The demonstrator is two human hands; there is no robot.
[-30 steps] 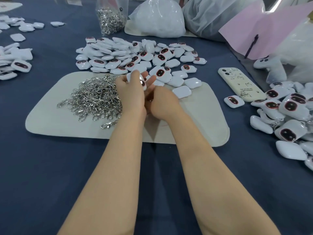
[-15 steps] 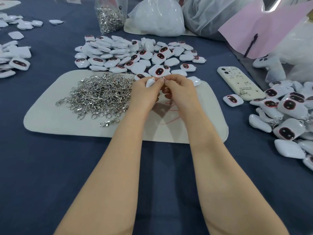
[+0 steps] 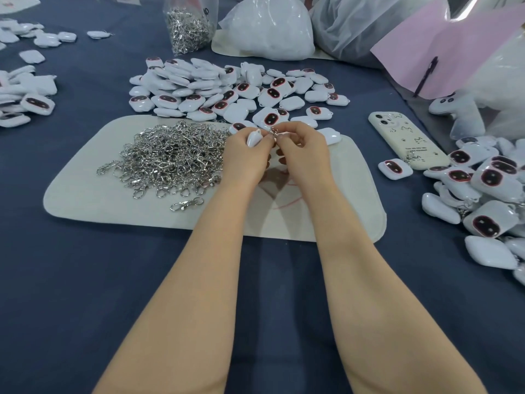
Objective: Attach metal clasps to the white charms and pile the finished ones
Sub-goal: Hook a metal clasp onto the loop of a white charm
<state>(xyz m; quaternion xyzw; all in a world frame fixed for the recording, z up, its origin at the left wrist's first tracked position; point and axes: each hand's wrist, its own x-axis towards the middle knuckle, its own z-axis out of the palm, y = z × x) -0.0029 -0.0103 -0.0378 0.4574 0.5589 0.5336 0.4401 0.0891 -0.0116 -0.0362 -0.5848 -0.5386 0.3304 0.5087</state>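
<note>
The white charm (image 3: 253, 137) is held above the cream mat's (image 3: 85, 200) far edge, its long axis tilted up and to the right, upper end toward the metal clasp (image 3: 274, 132). A clear bag (image 3: 189, 27) near the table's far edge holds more clasps. Loose clasps (image 3: 173, 157) are heaped on the mat's left half. The left hand (image 3: 245, 157) curls round the charm. The right hand (image 3: 305, 155) pinches the clasp just beside it.
</note>
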